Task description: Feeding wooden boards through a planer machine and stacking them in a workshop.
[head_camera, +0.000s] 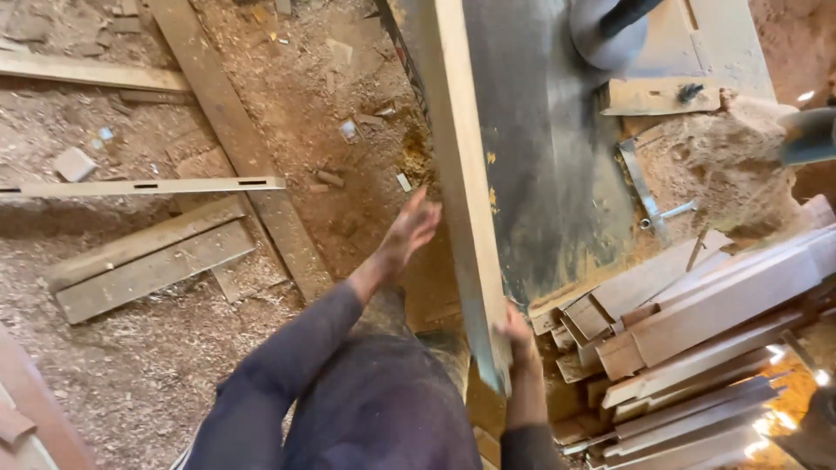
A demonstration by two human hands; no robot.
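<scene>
Pale, smooth-planed plank point(461, 183) in right hand point(520, 341), left hand point(409, 231) seemingly open.

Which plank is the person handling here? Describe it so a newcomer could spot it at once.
Start at the dark machine table. Along its left edge runs one long pale plank, its near end gripped by the right hand. Unlike the stacked boards on the right, it lies alone and spans the whole table.

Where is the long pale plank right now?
Head view, centre: the long pale plank lies along the dark machine table, its near end gripped by the right hand.
</scene>
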